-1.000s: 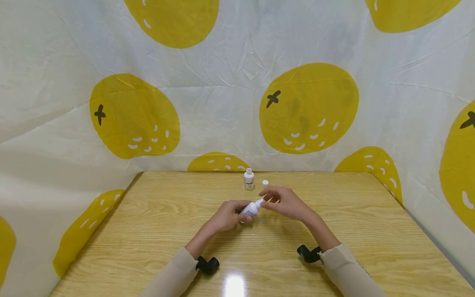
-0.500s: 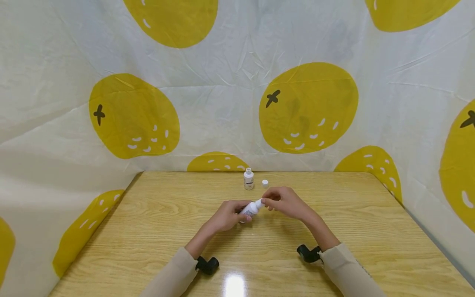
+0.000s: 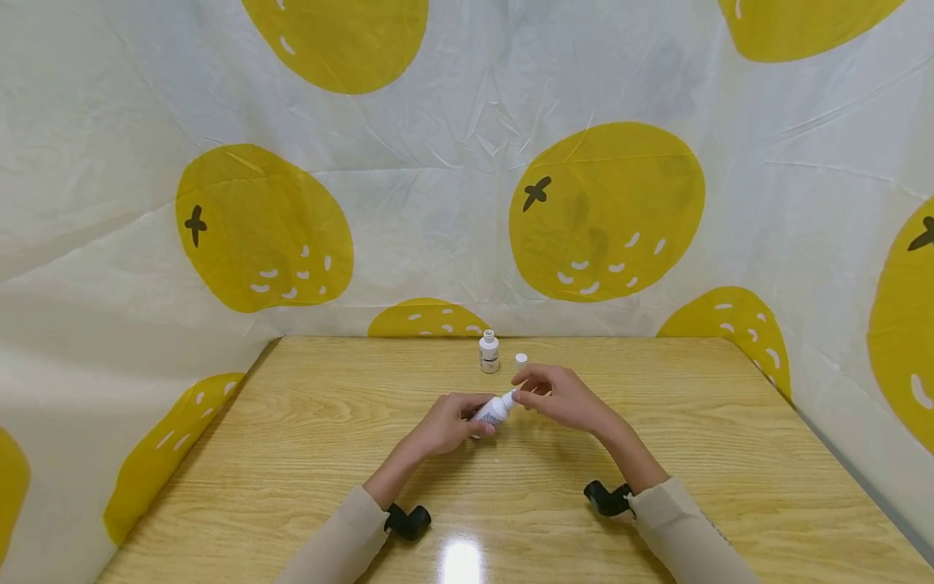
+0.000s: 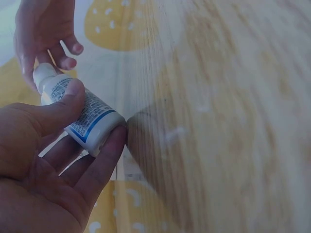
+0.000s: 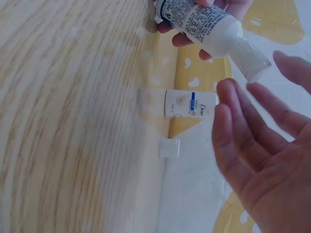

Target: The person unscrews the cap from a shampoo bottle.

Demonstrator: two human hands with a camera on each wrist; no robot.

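Note:
My left hand [image 3: 447, 423] grips a small white Dove-style lotion bottle [image 4: 95, 109] with dense printed text, thumb on one side and fingers under its base. The bottle lies tilted just above the table, its white cap [image 5: 249, 60] pointing up and right, on its neck. Around that cap sits my right hand [image 3: 562, 397], thumb and forefinger spread on either side. In the right wrist view the right hand's fingers are parted, with small gaps to the cap; whether a fingertip touches it is hard to tell.
A second white bottle [image 3: 489, 354], labelled Dove, stands uncapped at the back of the wooden table [image 3: 350, 381]. A loose white cap [image 3: 521, 358] stands to its right, just beyond my right hand. A curtain [image 3: 430, 235] printed with yellow fruit hangs behind.
Half a second ago the right fingers were closed together at the cap; now they have spread apart, much as one second ago. Left hand and bottle have stayed in place.

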